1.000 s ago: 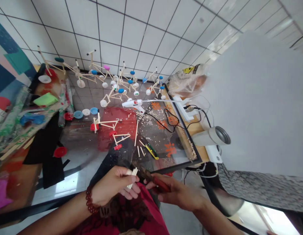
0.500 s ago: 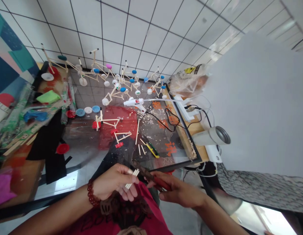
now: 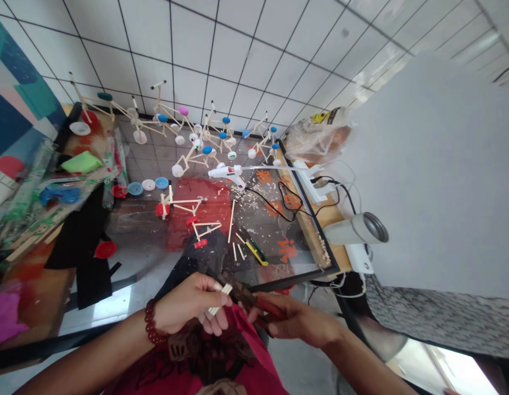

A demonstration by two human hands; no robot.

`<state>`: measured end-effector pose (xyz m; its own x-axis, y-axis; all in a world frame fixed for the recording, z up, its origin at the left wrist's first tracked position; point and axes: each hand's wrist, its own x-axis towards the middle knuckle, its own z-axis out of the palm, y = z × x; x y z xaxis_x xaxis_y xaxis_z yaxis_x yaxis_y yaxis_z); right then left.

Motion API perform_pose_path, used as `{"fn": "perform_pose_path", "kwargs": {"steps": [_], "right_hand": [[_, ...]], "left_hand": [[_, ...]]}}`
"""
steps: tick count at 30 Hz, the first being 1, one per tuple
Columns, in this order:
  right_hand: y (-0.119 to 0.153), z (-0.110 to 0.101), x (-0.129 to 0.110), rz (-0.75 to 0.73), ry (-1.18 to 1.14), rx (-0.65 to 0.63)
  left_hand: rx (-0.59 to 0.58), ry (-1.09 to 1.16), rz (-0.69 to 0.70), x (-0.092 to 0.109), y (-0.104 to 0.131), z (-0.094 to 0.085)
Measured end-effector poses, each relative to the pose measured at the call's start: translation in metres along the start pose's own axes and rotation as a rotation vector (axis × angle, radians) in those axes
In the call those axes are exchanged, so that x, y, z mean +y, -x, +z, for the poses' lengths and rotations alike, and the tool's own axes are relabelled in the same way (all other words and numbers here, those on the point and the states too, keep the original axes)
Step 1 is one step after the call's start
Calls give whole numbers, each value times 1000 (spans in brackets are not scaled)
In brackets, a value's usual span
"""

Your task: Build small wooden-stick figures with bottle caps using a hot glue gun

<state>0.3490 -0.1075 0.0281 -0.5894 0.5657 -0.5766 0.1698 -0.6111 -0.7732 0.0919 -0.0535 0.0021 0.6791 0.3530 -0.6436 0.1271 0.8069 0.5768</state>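
My left hand (image 3: 202, 304) pinches a few short pale wooden sticks (image 3: 226, 289) between thumb and fingers, their ends poking out at the top. Close on its right, my right hand (image 3: 293, 318) is wrapped around the red handles of a pair of pliers (image 3: 270, 307). The dark, worn jaws point up and left beside the sticks; whether they touch them I cannot tell. Ahead on the glass table (image 3: 147, 236) lie stick frames with red bottle caps (image 3: 191, 220), loose sticks (image 3: 231, 219) and a yellow utility knife (image 3: 256, 252).
A white glue gun (image 3: 227, 171) lies mid-table, its black cord running to a power strip (image 3: 314, 184). Small stick bicycles with caps (image 3: 207, 150) line the tiled wall. A white tumbler (image 3: 357, 229) lies at right. Black sheets (image 3: 85, 247) and a red cap (image 3: 105, 250) are at left.
The plier jaws have shifted slightly up and left, closer to the sticks. My left hand has moved only a little. Everything on the table stays put.
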Motion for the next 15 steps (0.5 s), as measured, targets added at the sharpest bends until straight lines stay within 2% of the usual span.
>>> {"fn": "perform_pose_path", "kwargs": {"steps": [3, 7, 15], "right_hand": [[-2, 3, 1, 14, -86, -30], [-4, 8, -1, -26, -46, -17], [1, 12, -5, -37, 452, 163]], "left_hand": [[-9, 13, 3, -1, -1, -2], [11, -1, 7, -1, -4, -4], [25, -34, 11, -2, -9, -4]]}}
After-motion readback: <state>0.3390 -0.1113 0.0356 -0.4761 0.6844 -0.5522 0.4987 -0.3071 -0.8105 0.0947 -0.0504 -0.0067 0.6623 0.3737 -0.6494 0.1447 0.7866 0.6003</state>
